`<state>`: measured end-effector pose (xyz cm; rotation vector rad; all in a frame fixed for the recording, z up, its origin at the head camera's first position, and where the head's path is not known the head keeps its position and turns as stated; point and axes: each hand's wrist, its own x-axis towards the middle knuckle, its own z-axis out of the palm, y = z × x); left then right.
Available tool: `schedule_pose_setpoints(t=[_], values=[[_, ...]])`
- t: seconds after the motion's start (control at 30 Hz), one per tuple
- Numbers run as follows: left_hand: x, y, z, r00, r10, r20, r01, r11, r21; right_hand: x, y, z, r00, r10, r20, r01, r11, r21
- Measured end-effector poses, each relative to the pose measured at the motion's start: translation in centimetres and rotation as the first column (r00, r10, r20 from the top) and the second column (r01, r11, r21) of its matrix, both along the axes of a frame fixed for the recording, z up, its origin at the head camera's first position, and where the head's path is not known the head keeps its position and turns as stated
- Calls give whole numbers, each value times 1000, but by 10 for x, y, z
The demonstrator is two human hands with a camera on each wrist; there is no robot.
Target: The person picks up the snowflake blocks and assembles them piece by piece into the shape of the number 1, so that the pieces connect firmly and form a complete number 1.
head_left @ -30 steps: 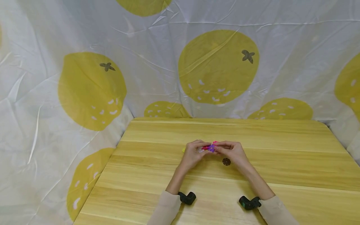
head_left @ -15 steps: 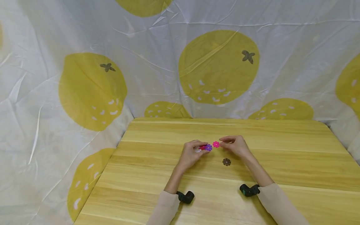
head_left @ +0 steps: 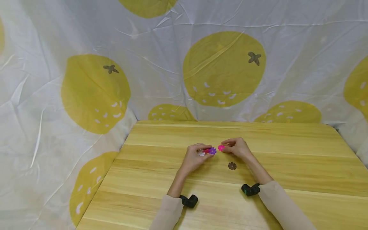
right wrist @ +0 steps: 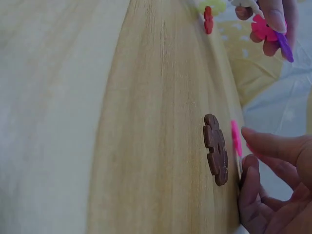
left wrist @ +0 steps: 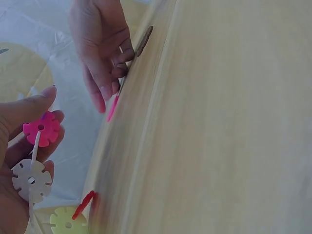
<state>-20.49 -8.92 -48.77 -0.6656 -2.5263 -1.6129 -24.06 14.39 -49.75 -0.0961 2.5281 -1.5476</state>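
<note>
In the head view my left hand (head_left: 194, 156) pinches a chain of notched interlocking discs near its purple disc (head_left: 212, 150). Behind the purple one come a pink disc (left wrist: 41, 127) and a white disc (left wrist: 31, 180), clear in the left wrist view. Below hang a yellow disc (left wrist: 68, 225) and a red disc (left wrist: 84, 204), partly cut off there; how they join is unclear. A loose pink disc (head_left: 220, 148) lies on the table, with the slightly parted fingertips of my right hand (head_left: 238, 149) right at its edge. Nearer me lies a brown disc (head_left: 232, 166).
The wooden table (head_left: 138, 179) carries all this. A curtain (head_left: 161, 64) with a lemon print hangs behind it and on the left side. Black wrist-worn devices (head_left: 189, 201) sit at both sleeves.
A second ago both hands met at the purple disc. They have since parted; my right hand has let go of the chain and moved beside the loose pink disc. The brown disc stays put.
</note>
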Motion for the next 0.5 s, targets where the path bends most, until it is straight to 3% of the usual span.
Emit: schedule_pose_setpoints(t=[0.2,0.5], values=[[0,-1,0,1000,-3,6,3,1000,11,-3,-2,-1,999,7,-32,-5,997,72],[0,-1,0,1000,-1,17,1,1000,-4,-3,-3,0,1000,6,-10,-5,995,103]])
